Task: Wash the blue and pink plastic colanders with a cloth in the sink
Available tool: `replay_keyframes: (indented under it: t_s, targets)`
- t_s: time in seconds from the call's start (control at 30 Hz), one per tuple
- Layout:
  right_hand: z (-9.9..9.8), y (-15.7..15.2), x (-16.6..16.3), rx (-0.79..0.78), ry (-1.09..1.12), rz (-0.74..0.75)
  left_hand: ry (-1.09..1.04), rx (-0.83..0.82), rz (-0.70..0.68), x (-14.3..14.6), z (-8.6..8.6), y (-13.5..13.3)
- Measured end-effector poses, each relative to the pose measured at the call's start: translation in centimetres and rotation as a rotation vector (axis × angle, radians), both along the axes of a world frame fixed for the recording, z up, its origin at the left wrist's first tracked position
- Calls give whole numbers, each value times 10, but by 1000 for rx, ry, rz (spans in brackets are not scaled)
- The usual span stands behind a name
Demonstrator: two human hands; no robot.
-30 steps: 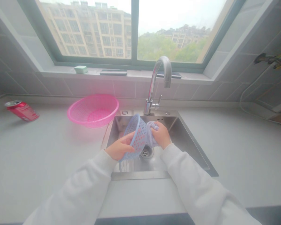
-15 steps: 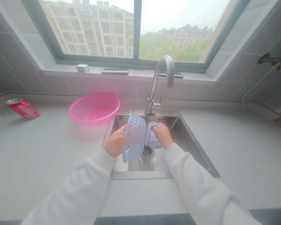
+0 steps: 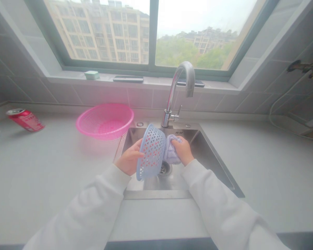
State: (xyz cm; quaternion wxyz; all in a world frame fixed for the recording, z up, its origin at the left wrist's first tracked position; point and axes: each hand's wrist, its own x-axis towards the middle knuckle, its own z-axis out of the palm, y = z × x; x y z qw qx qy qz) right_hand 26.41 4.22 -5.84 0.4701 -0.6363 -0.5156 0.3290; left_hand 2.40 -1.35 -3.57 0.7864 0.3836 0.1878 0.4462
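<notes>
Two hands, apart, both gripping, over the stainless-steel sink (image 3: 211,161), centre of frame. Left hand (image 3: 129,159) clamped on the rim of a light-blue perforated plastic basket (image 3: 151,152); thumb on the outer wall, other fingers mostly hidden. Basket is tipped on its side, opening toward frame left, base toward frame right. Right hand (image 3: 184,150) closed on a bunched pale-lavender cloth (image 3: 171,152), right up at the basket's base; can't tell if it's pressing. Round metal drain (image 3: 166,168) partly visible below the two.

Curved chrome faucet (image 3: 189,80) behind the sink, upper centre-right; no water seen running. Bright-pink perforated plastic basket (image 3: 90,132) upright on the white worktop (image 3: 47,177), left of the sink. Red can with silver top (image 3: 27,121) tilted, far left. Pale-green block (image 3: 91,75) and a dark flat slab (image 3: 128,79) on the white windowsill (image 3: 156,82), upper left to centre; a second dark flat slab (image 3: 198,83) partly behind the faucet.
</notes>
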Motion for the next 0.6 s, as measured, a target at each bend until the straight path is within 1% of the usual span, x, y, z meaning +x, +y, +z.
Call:
replay_keyframes:
  t_s: [0.17, 0.27, 0.33, 0.4, 0.47, 0.53, 0.6]
  targets:
    - [3, 0, 0, -17, -27, -28, 67, -14, -10, 3, -4, 1]
    - [4, -1, 0, 11, 16, -21, 52, -19, 54, 3, -4, 2]
    - [5, -5, -2, 62, 21, 5, 48, -17, 77, 4, -3, 2]
    - [7, -11, -4, 170, -41, 72, 43, -13, 36, 6, -2, 0]
    - [9, -19, -9, 324, -160, 186, 24, -10, -25, 8, -1, -2]
    - [11, -29, -16, 509, -321, 317, 16, -7, -50, 11, -1, -4]
    - [13, -39, -25, 734, -503, 451, 53, 3, -49, 13, -3, -6]
